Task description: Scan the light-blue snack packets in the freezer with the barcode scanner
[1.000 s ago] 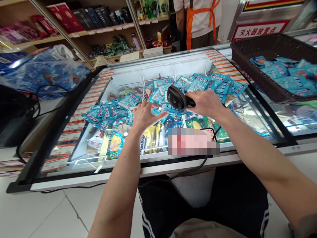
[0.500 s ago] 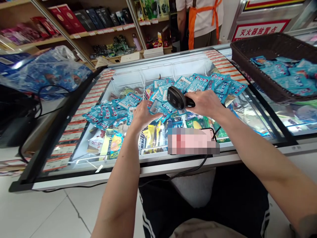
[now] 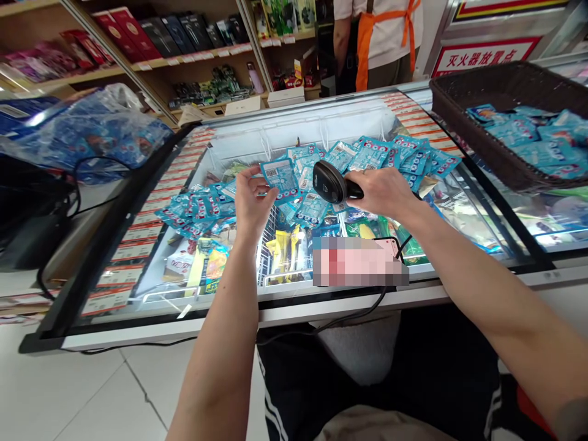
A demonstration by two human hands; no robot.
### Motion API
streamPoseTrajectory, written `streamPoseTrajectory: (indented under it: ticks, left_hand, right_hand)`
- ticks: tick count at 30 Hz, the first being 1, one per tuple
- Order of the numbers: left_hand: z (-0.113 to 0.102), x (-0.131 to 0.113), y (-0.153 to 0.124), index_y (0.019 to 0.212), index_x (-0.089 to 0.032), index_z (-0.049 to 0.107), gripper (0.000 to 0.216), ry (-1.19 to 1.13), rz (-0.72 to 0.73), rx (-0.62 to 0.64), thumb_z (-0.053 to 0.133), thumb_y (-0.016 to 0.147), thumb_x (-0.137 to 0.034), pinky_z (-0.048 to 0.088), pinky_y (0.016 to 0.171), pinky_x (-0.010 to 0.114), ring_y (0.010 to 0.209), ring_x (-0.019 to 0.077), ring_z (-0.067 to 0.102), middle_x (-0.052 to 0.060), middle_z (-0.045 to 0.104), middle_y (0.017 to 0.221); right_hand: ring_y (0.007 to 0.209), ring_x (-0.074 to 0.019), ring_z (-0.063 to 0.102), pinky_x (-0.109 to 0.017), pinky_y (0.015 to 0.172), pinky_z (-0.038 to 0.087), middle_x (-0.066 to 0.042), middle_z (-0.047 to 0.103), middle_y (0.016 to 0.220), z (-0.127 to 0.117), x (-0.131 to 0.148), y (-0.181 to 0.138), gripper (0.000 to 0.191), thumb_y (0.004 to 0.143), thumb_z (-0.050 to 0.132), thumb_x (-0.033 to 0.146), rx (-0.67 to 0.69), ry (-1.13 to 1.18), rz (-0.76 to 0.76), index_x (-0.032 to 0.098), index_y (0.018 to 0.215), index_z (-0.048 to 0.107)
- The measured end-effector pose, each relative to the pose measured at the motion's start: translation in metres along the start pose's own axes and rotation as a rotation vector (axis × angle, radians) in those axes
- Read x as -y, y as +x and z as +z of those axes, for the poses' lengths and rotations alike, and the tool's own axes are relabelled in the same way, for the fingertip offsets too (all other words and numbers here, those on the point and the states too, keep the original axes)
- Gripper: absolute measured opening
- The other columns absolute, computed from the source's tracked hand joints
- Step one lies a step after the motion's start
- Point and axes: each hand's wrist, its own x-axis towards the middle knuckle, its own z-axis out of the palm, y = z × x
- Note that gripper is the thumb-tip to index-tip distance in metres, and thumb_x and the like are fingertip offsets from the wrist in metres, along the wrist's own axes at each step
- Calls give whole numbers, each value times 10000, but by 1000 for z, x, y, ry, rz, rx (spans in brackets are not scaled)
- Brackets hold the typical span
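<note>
Between the thumb and fingers of my left hand (image 3: 254,199) is a blue snack packet (image 3: 281,177), raised with its barcode side showing. My right hand (image 3: 383,191) grips the handle of a black barcode scanner (image 3: 329,182), whose head points left toward that packet. Many more blue packets lie over the glass top of a chest freezer: one pile (image 3: 195,211) to the left of my left hand, another group (image 3: 404,156) beyond my right hand. A few loose ones (image 3: 311,210) lie just below the scanner.
On the right stands a brown wicker basket (image 3: 478,147) holding blue packets. A partly blurred phone (image 3: 388,246) lies on the freezer's front edge, with the scanner cord (image 3: 349,318) beside it. Plastic-wrapped packs (image 3: 92,138) sit at left. A person in an orange apron (image 3: 367,43) stands behind.
My left hand has closed on a blue packet, lifted it from the pile and drawn slightly left, turning its barcode side into view. The scanner in my right hand has hardly moved.
</note>
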Motion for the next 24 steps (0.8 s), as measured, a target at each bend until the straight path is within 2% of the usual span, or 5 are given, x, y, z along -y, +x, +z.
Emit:
streamPoseTrajectory:
  ticks: [6,13,24]
  left_hand:
    - [-2,3,1,1133,-192,569,395,-22,72,-62,643,776,-343,538,749,308,862,172,645,86,678,1008]
    - [-1,-2,-2,1155,-211,643,360,4,103,-61,586,810,-295,538,767,264,915,153,648,53,696,1002]
    - [1,-6,-4,1115,-186,683,327,-14,140,-45,606,822,-307,526,790,264,887,148,651,59,711,998]
  right_hand:
    - [843,-248,650,-312,641,336,-83,728,942,1,2,-1,379,845,540,410,-36,10,-26,183,1132,640]
    - [879,-235,642,-314,641,332,-65,722,993,-6,7,-3,412,850,516,418,-36,57,-123,201,1182,627]
    - [873,-233,641,-308,615,317,-79,722,1006,-9,10,-4,403,850,513,400,-21,65,-129,191,1177,623]
